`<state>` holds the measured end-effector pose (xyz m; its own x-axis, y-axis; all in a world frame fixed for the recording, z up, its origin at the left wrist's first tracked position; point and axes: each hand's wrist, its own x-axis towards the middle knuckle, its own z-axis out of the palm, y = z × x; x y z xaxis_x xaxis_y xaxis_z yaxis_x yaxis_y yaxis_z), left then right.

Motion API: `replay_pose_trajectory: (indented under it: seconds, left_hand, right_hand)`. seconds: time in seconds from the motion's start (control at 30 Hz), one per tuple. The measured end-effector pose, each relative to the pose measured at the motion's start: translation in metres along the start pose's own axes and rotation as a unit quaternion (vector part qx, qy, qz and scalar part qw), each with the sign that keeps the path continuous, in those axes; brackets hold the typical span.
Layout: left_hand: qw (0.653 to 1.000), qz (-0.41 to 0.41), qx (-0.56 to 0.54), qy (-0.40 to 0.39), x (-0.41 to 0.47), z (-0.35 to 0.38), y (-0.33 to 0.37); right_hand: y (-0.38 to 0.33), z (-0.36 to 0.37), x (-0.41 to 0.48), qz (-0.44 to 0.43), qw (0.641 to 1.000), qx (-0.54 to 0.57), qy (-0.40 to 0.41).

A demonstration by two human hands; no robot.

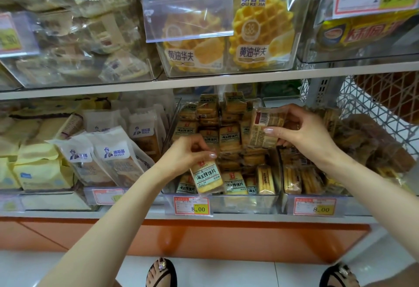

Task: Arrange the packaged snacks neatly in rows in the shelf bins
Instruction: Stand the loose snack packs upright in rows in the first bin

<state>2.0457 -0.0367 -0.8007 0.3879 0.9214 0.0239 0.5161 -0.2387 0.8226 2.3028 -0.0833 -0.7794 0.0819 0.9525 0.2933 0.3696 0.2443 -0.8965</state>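
A clear shelf bin [244,202] on the lower shelf holds several small toast-slice snack packs [229,138], some stacked at the back, some standing at the front. My left hand [190,150] grips one pack [205,176] by its top, label facing me, over the bin's front left. My right hand [301,130] holds another pack [264,128] with its barcode side toward me, raised above the bin's right side.
White Bosui bread bags [113,157] fill the bin to the left. A bin of brown biscuit packs [303,180] stands to the right. Waffle packs [260,32] sit in a bin on the shelf above. Price tags [191,206] hang along the shelf edge. A wire rack [367,109] stands far right.
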Motion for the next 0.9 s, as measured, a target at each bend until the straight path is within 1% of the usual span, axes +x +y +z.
replay_pose_trajectory:
  seconds: [0.07,0.1,0.2,0.23,0.33,0.43,0.5,0.57,0.6,0.67,0.77,0.83,0.9]
  left_hand:
    - [0.999,0.027,0.039,-0.024,0.0,0.007,0.0]
    - [0.998,0.036,0.046,-0.022,0.0,0.008,0.001]
    - [0.998,0.043,0.036,0.027,0.003,0.002,0.004]
    - [0.998,0.039,0.041,0.028,0.004,0.0,0.004]
    - [0.996,0.037,0.079,-0.035,0.004,0.002,0.0]
    - [0.99,0.06,0.111,-0.063,0.005,0.011,-0.004]
    - [0.971,0.093,0.207,-0.072,0.007,0.014,-0.005]
    - [0.936,0.113,0.317,-0.1,0.005,0.017,-0.009]
    - [0.924,0.114,0.345,-0.123,0.002,0.019,-0.01]
    - [0.919,0.112,0.348,-0.147,-0.004,0.019,-0.014]
    - [0.923,0.091,0.365,-0.084,-0.008,0.005,-0.026]
    - [0.91,0.066,0.404,-0.07,-0.012,-0.003,-0.032]
    - [0.901,0.087,0.421,-0.056,-0.015,-0.004,-0.037]
  right_hand:
    - [0.001,0.0,0.0,0.0,1.0,-0.004,0.002]
    - [0.001,-0.001,0.0,-0.001,1.0,-0.005,0.003]
    - [0.0,-0.001,0.0,-0.008,1.0,-0.004,0.005]
    - [0.0,-0.001,0.0,-0.01,1.0,-0.003,0.005]
    - [-0.001,0.0,0.0,-0.012,1.0,0.002,0.001]
    - [0.0,-0.001,-0.001,-0.014,1.0,-0.005,-0.002]
    - [0.001,-0.001,-0.001,-0.015,1.0,-0.005,-0.001]
    - [0.002,-0.002,-0.001,-0.018,1.0,-0.005,-0.001]
    - [0.001,-0.002,-0.001,-0.019,1.0,-0.005,-0.002]
    - [0.001,-0.002,-0.001,-0.019,1.0,-0.004,-0.004]
    - [0.0,-0.003,-0.001,-0.018,1.0,-0.003,-0.004]
    - [0.001,-0.004,-0.001,-0.016,1.0,-0.007,-0.004]
    - [0.002,-0.004,-0.001,-0.014,1.0,-0.011,-0.002]
